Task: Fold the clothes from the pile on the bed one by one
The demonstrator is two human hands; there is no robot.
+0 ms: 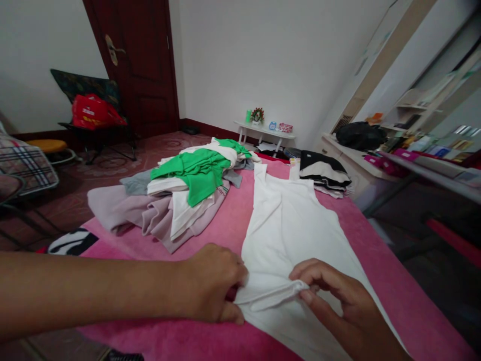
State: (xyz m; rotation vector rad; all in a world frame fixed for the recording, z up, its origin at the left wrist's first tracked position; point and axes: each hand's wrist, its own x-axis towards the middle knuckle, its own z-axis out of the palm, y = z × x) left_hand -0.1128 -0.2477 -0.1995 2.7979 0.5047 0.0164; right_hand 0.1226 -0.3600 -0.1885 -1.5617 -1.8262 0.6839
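Observation:
A white tank top [289, 225] lies spread on the pink blanket [203, 255], its shoulder straps pointing away from me. My left hand [216, 283] grips the garment's left edge low down, fingers curled over the cloth. Between the thumb and fingers of my right hand [334, 301], a fold of the same white cloth is pinched up. A raised ridge of fabric runs between both hands. The lower part of the tank top is partly hidden by my right hand and runs out of view at the bottom.
Left of the tank top lies a loose heap of clothes, with a green garment [195, 170] and a mauve one [131, 210]. A folded stack of clothes [323, 170] sits at the far right. Beyond are a small white table [263, 129] and a chair with a red bag [92, 111].

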